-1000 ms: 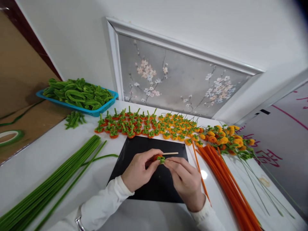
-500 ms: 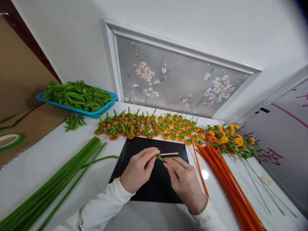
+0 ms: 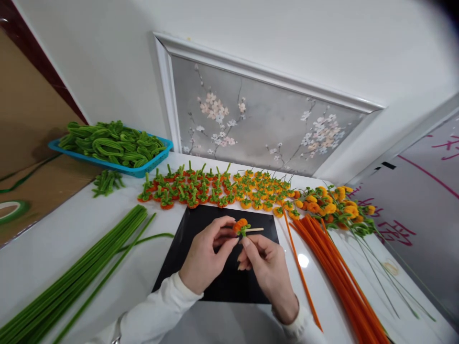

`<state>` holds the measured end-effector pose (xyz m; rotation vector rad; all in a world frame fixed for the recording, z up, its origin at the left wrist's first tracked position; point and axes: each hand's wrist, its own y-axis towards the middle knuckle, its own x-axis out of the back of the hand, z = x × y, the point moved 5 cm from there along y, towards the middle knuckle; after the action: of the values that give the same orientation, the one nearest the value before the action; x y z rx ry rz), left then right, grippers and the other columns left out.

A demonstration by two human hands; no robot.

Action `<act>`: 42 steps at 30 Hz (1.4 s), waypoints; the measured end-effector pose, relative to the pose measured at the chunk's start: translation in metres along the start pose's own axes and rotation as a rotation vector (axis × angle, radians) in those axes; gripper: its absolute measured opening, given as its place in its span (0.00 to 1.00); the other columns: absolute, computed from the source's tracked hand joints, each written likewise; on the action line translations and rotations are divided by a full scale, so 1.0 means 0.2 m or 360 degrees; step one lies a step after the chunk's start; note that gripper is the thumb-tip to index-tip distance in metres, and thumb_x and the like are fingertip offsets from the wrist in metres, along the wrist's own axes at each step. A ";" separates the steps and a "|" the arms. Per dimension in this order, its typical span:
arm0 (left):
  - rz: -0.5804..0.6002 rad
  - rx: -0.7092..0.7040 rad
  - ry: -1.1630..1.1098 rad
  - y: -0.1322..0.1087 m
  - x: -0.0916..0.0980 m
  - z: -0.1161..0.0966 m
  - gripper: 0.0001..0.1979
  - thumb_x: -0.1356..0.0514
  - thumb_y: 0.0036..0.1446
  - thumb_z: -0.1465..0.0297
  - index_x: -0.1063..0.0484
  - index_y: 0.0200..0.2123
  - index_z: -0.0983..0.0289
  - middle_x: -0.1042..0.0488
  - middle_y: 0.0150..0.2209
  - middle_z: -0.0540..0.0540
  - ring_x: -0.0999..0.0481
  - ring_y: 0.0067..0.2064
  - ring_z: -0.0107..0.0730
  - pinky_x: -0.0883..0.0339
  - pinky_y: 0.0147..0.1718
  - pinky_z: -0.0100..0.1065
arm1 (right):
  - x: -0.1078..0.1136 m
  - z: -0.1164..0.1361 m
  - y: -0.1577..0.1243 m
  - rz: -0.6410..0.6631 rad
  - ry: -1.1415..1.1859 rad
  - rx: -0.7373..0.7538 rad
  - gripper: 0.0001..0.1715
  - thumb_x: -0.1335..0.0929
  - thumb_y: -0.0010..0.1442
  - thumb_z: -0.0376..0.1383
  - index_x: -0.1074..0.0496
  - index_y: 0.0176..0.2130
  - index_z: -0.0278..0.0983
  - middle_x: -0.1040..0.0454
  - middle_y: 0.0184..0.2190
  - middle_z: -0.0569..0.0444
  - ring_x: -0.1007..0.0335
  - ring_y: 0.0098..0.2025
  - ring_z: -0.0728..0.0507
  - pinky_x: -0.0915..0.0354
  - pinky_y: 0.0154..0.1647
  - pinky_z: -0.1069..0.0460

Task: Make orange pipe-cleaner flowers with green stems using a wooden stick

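My right hand pinches the green stem of a small orange chenille pumpkin, its orange body tilted up and to the left. Beside it, my left hand has its thumb and fingers apart, the fingertips close to the orange body; whether they touch it I cannot tell. A thin pale wooden stick shows just behind the pumpkin, partly hidden. Both hands are above a black mat. Rows of orange chenille pumpkins with upright green stems stand beyond the mat.
At left lie green chenille stems, short green pieces and a blue basket of green loops. Yellow-orange pumpkins stand behind; orange chenille stems and wire-stemmed yellow-orange pieces lie at right. Green tape sits on cardboard.
The piece between my hands has turned, so its orange body now shows. My left fingers have come off the green part and spread; my right hand keeps its pinch.
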<state>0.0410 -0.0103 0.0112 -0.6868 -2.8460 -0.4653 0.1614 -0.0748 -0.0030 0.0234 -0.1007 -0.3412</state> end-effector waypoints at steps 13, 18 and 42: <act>0.0017 0.0043 0.0135 0.01 0.01 0.03 0.11 0.45 0.57 0.70 0.29 0.42 0.65 0.22 0.37 0.56 0.22 0.36 0.34 0.26 0.36 0.32 | -0.03 0.01 -0.02 0.0152 0.0023 -0.0007 0.22 0.39 0.62 0.48 0.30 0.31 0.33 0.29 0.20 0.55 0.30 0.19 0.50 0.35 0.20 0.57; 0.0063 0.0129 0.0103 0.02 0.03 0.04 0.11 0.45 0.56 0.70 0.29 0.41 0.67 0.23 0.31 0.55 0.23 0.30 0.31 0.26 0.31 0.30 | 0.04 0.01 0.01 0.0011 -0.0064 0.0088 0.16 0.37 0.61 0.45 0.31 0.35 0.34 0.28 0.22 0.56 0.30 0.21 0.50 0.34 0.22 0.57; 0.0465 0.0089 0.0338 0.00 -0.01 0.00 0.10 0.48 0.57 0.70 0.29 0.35 0.68 0.28 0.28 0.53 0.30 0.26 0.27 0.36 0.26 0.27 | 0.04 0.07 -0.01 0.0030 -0.1111 0.0866 0.10 0.40 0.62 0.31 0.30 0.36 0.36 0.27 0.28 0.53 0.31 0.30 0.47 0.37 0.32 0.53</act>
<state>0.0432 -0.0115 0.0115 -0.9612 -2.4980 -0.3838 0.1671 -0.0802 0.0112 0.4427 -0.8832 -0.2824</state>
